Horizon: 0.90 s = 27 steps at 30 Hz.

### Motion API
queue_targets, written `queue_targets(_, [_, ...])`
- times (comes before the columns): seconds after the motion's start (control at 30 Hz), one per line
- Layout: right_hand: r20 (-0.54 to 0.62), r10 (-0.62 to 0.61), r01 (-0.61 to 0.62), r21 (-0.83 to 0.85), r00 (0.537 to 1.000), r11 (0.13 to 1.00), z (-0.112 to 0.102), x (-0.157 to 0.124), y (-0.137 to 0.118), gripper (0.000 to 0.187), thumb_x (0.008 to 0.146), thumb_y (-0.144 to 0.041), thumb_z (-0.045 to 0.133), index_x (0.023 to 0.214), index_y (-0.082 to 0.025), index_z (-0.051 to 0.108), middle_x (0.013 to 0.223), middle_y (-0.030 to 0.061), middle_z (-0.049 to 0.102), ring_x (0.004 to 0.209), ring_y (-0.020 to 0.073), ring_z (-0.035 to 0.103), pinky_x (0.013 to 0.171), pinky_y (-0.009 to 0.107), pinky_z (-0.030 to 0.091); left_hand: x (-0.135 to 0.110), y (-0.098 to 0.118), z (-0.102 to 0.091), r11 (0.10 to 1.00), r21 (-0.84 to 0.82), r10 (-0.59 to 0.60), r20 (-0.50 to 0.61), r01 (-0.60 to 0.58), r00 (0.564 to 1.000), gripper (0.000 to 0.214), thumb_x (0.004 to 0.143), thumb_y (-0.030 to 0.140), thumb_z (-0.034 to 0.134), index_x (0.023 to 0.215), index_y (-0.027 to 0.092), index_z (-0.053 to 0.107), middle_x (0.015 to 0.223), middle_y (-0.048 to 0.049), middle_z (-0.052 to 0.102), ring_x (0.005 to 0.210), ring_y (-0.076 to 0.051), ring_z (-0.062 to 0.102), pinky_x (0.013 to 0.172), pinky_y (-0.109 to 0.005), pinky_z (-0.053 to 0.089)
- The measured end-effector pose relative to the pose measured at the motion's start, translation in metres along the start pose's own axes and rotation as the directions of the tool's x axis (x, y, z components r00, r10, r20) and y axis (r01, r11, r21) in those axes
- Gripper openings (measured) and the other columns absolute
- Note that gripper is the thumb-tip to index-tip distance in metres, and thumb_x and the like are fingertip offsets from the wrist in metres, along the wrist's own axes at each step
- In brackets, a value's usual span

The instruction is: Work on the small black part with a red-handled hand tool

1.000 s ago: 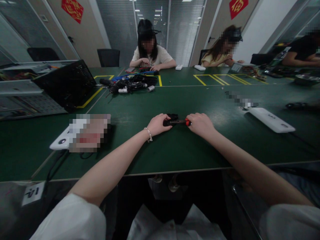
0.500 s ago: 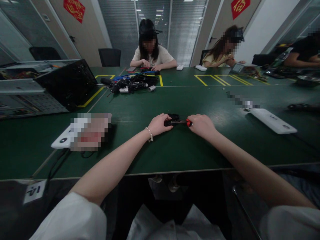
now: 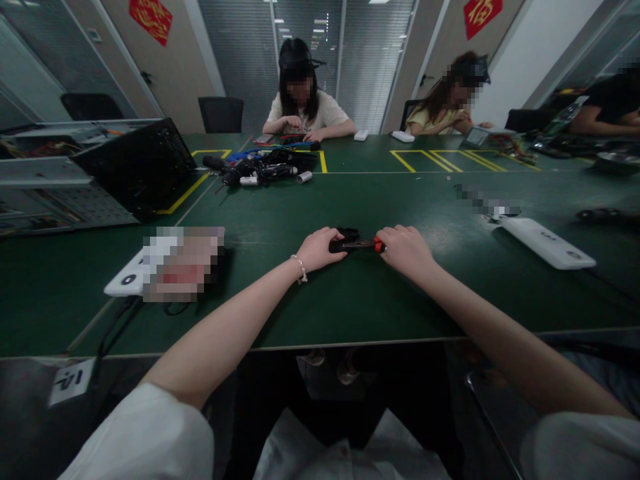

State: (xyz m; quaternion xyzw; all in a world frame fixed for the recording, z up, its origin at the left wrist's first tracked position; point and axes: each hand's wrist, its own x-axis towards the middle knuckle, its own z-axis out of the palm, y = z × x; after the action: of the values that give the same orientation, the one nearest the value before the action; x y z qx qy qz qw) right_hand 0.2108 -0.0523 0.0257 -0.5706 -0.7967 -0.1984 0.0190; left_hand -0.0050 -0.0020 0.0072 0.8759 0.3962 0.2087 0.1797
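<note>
My left hand is closed around a small black object on the green table. My right hand is closed on the red-and-black handle of a screwdriver, whose shaft runs left into the black object. Both hands rest on the table surface, a short gap apart. A bead bracelet circles my left wrist. What the black object is cannot be made out.
A white power strip lies to the right and another to the left by a blurred patch. An open computer case stands far left. A pile of tools and cables lies mid-table. Three people sit at the far side.
</note>
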Motion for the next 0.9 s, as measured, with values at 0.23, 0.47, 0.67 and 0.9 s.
queue_targets(0.23, [0.077, 0.033, -0.037, 0.048, 0.996, 0.998, 0.004, 0.0017, 0.0009, 0.016, 0.078, -0.023, 0.046, 0.084, -0.017, 0.059, 0.085, 0.0074, 0.064, 0.075, 0.0201, 0.055, 0.061, 0.03, 0.032, 0.0002, 0.0009, -0.0002, 1.0, 0.002, 0.001, -0.004, -0.001, 1.0, 0.03, 0.072, 0.036, 0.061, 0.096, 0.018, 0.057, 0.097, -0.0059, 0.059, 0.09, -0.021, 0.056, 0.077, -0.034, 0.047])
queue_targets(0.47, [0.051, 0.018, -0.019, 0.034, 0.999, 0.999, -0.0014, 0.0009, -0.0011, 0.016, 0.076, -0.02, 0.047, 0.087, -0.016, 0.059, 0.088, 0.0088, 0.064, 0.078, 0.0208, 0.054, 0.063, 0.031, 0.033, 0.0006, 0.0003, 0.0005, 1.0, 0.008, 0.005, -0.005, -0.005, 1.0, 0.031, 0.072, 0.037, 0.061, 0.096, 0.018, 0.058, 0.096, -0.0055, 0.059, 0.089, -0.021, 0.056, 0.076, -0.034, 0.047])
queue_targets(0.67, [0.023, 0.004, -0.004, 0.006, 1.0, 1.0, -0.0027, -0.0008, -0.0027, 0.019, 0.076, -0.018, 0.047, 0.091, -0.015, 0.059, 0.091, 0.0109, 0.064, 0.083, 0.023, 0.054, 0.067, 0.033, 0.033, 0.0006, -0.0006, 0.001, 1.0, 0.006, 0.022, -0.01, -0.022, 1.0, 0.03, 0.073, 0.037, 0.061, 0.095, 0.018, 0.057, 0.096, -0.005, 0.059, 0.089, -0.02, 0.056, 0.077, -0.034, 0.046])
queue_targets(0.9, [0.045, 0.027, -0.028, 0.027, 0.999, 0.999, 0.0032, -0.0008, -0.0012, 0.019, 0.078, -0.023, 0.045, 0.089, -0.016, 0.059, 0.089, 0.0102, 0.064, 0.079, 0.0222, 0.054, 0.065, 0.033, 0.033, -0.0001, 0.0013, -0.0008, 1.0, -0.003, 0.004, 0.004, -0.004, 1.0, 0.03, 0.073, 0.036, 0.061, 0.097, 0.018, 0.057, 0.098, -0.0054, 0.059, 0.09, -0.021, 0.056, 0.077, -0.034, 0.046])
